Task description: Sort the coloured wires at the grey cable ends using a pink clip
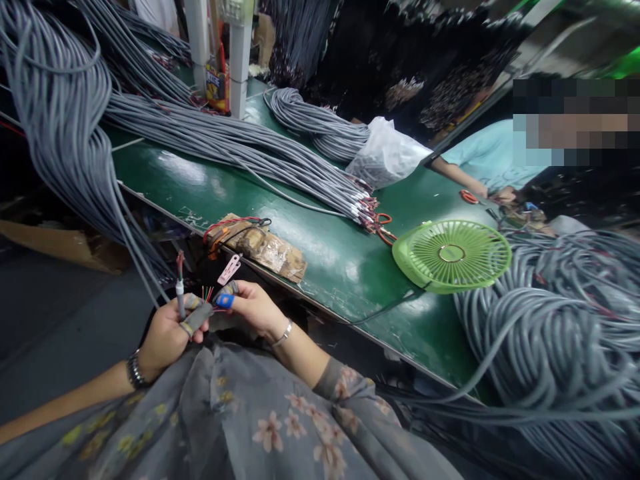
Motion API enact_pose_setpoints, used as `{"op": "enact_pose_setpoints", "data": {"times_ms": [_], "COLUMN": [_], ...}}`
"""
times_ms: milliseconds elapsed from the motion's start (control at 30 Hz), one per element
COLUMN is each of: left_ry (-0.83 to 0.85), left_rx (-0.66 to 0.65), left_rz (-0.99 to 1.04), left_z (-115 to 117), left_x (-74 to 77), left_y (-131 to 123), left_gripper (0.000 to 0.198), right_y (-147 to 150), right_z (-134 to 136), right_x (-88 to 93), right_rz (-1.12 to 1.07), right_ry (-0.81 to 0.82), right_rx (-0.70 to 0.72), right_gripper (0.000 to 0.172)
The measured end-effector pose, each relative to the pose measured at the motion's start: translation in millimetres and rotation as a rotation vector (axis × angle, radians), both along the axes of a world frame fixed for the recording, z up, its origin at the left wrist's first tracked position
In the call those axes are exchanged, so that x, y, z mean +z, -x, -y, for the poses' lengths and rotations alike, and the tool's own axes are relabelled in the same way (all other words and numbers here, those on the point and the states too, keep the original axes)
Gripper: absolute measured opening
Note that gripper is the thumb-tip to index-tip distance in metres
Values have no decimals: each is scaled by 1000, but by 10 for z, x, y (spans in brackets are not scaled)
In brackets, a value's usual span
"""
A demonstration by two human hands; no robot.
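Note:
My left hand (pixel 170 333), with grey covers on some fingers, is closed around a grey cable (pixel 181 300) whose white-banded end points up with thin coloured wires. My right hand (pixel 255 308), with blue tape on a finger, is closed at the fine coloured wires (pixel 207 293) between the two hands. The fingertips hide how these wires are gripped. Just above my right fingers is a pink clip (pixel 229 269). Beyond it, a worn taped block (pixel 260 248) with red and black leads lies at the table edge.
Grey cable bundles (pixel 240 150) stretch over the green table (pixel 180 180). A green fan (pixel 451 253) stands at the right, beside coiled cables (pixel 550 333). Another person's hands (pixel 505 197) work across the table, near a plastic bag (pixel 387 153). More cables hang at the left.

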State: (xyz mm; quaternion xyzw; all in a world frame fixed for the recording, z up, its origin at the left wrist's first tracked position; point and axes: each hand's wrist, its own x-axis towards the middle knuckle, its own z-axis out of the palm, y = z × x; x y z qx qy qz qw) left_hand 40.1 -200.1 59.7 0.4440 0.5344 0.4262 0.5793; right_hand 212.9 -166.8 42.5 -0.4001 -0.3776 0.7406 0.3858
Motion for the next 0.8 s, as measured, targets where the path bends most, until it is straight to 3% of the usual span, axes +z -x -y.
{"op": "enact_pose_setpoints", "data": {"times_ms": [167, 267, 600, 800], "left_ry": [93, 117, 82, 86], "left_rx": [-191, -229, -207, -74], "left_rz": [-35, -25, 13, 110], "left_z": [-29, -42, -67, -36], "left_x": [34, 44, 70, 116], "left_y": [6, 8, -17, -22], "left_gripper": [32, 34, 37, 40], "right_y": [37, 27, 51, 50], "right_z": [23, 26, 13, -83], "right_x": [20, -3, 20, -100], "right_rz": [29, 47, -1, -84], "right_ry": [-49, -53, -9, 152], "right_rx": [44, 60, 9, -116], "right_gripper": [51, 51, 50, 42]}}
